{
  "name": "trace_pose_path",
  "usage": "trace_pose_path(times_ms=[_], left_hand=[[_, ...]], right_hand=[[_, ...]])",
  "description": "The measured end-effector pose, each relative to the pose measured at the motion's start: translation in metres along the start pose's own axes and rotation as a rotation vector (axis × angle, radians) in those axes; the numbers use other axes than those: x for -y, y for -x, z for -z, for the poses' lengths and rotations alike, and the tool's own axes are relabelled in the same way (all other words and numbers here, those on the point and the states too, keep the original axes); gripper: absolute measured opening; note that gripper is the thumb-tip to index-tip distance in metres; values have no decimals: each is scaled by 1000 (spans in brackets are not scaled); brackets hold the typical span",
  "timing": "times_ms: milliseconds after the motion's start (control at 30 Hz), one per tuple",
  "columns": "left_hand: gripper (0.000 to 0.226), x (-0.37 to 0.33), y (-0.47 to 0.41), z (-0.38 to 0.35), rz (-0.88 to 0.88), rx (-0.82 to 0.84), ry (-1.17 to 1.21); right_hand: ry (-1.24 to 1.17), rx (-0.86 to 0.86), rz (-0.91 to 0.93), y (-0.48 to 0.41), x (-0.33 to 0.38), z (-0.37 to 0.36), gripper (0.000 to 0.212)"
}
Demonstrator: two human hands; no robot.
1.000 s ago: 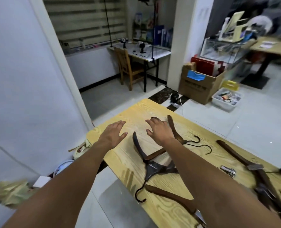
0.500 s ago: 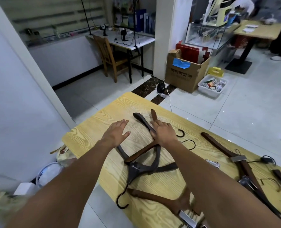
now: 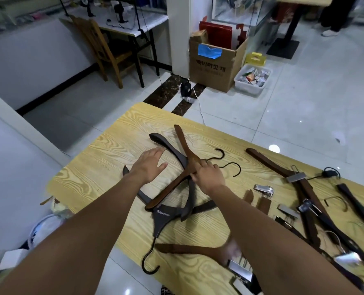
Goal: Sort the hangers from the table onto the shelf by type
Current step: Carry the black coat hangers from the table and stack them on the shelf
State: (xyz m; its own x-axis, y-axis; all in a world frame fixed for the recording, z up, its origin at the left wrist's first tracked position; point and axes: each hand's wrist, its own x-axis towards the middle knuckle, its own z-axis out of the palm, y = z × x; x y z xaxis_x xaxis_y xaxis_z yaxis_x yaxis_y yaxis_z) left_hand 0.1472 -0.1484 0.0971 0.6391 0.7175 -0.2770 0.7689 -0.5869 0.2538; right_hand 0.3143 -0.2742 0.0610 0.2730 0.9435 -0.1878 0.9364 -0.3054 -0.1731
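Observation:
Several wooden hangers lie on the light wood table. My right hand grips the neck of a brown hanger where its arms meet. It crosses a dark hanger. Under them lies a black hanger with its hook pointing toward me. My left hand hovers flat with straight fingers just left of the crossed hangers, holding nothing. More brown hangers with metal clips lie to the right, and another brown one sits near the front edge. No shelf is in view.
Beyond the table stand a cardboard box, a white bin of scraps and a wooden chair at a desk. A power strip with cable lies on the tiled floor. A white wall is at left.
The camera has tilted down and moved closer. My right hand has closed around the neck of the brown hanger. My left hand has stayed flat beside it.

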Motion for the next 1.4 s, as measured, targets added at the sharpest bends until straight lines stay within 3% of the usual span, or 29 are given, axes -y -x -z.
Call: trace_pose_path(times_ms=[233,567,933,1167,1400], left_hand=[[60,8,-29,-19,-57,73,-2],[60,25,-46,-43,-131,113,43],[60,41,-48,-49,-145,149,54],[60,29,-43,-43,-174,146,45],[60,-1,-36,-60,-196,173,35]], right_hand=[[-19,126,-150,-4,5,-45,46],[-29,159,-321,-16,28,-67,48],[-343,197,-600,-25,44,-63,33],[-296,187,-610,-15,33,-48,35],[-279,143,-637,-6,22,-44,21]])
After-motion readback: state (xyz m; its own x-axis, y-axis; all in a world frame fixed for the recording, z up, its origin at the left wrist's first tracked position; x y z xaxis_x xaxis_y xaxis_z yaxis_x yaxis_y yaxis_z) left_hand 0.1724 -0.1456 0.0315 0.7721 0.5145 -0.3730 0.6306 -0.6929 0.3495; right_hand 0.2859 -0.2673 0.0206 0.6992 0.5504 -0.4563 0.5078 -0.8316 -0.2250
